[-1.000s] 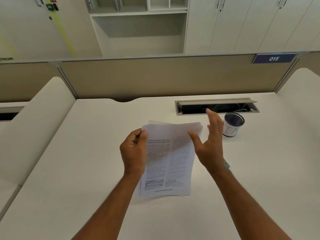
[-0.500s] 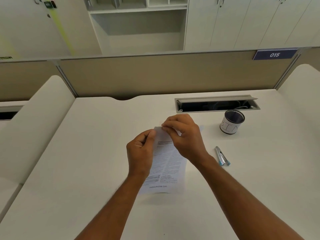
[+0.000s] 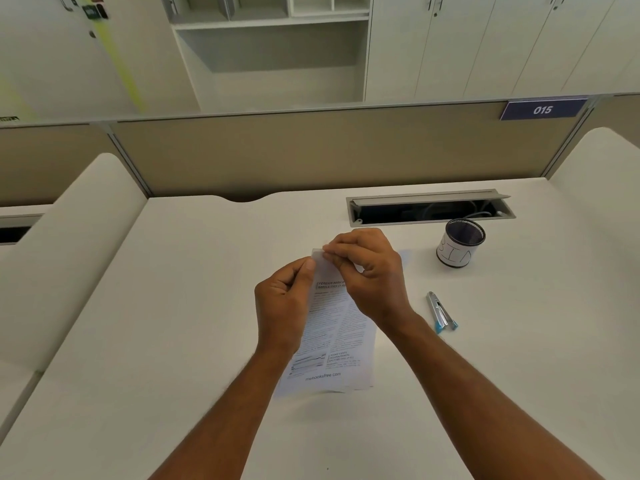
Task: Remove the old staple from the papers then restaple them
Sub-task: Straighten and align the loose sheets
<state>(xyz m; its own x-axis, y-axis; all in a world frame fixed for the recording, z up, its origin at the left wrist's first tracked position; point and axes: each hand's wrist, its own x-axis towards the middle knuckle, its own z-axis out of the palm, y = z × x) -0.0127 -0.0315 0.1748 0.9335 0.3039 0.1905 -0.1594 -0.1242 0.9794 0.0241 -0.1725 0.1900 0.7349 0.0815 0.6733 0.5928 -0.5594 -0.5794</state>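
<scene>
Clearly the right hand [image 3: 372,271] pinches the top-left corner of the papers [image 3: 332,341], fingertips [image 3: 329,252] closed there, while the left hand [image 3: 282,303] clamps the left edge; the staple itself is hidden; thin, floppy sheets tear easily, so hold beside the corner; 1 second ago the right hand was open; stapler [image 3: 441,313] lies apart on the desk [image 3: 173,306].

staple: not visible; the right hand [image 3: 372,271] covers the top corner of the papers [image 3: 334,341]
papers: left edge behind the left hand [image 3: 282,306]; small print too fine to read
fingers: right tips blurred
forearms: cut off by the bottom edge
cup [image 3: 460,242]: inside too dark to tell
</scene>
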